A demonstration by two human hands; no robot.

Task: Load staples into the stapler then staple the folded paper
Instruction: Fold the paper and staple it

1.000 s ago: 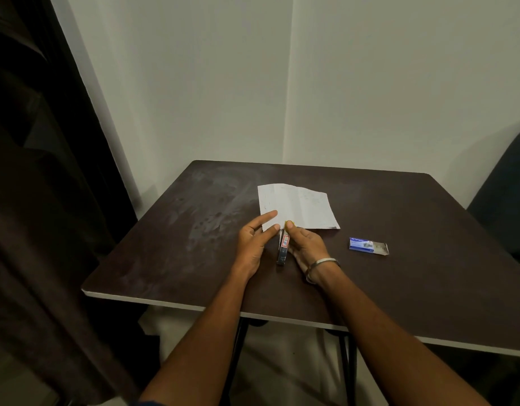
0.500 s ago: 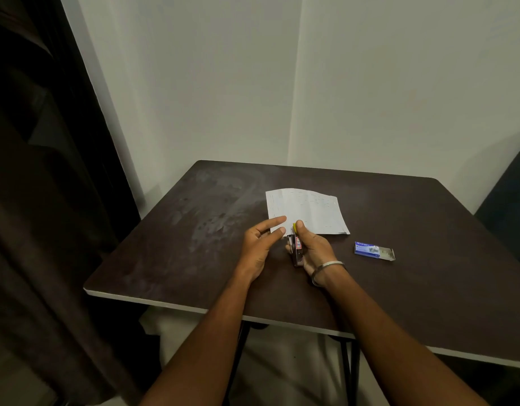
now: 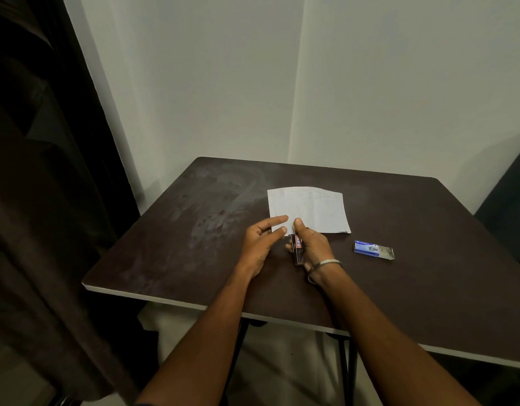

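Note:
A small dark stapler point(image 3: 297, 248) with a red and white label is gripped in my right hand point(image 3: 311, 244), thumb on its front end, just above the table. My left hand point(image 3: 263, 238) is beside it on the left, fingers apart, index finger reaching over the near left corner of the folded white paper point(image 3: 310, 209). The paper lies flat on the dark table point(image 3: 170, 253) just beyond both hands. A blue staple box point(image 3: 373, 249), its right end open, lies to the right of my right hand.
The table stands in a corner of white walls. A dark curtain point(image 3: 41, 200) hangs along the left. A dark chair point(image 3: 510, 200) shows at the right edge. A metal bangle point(image 3: 326, 263) is on my right wrist.
The stapler has come up off the table in my right hand and moved slightly toward the paper's near edge. My left hand stays beside it, index finger over the paper's corner.

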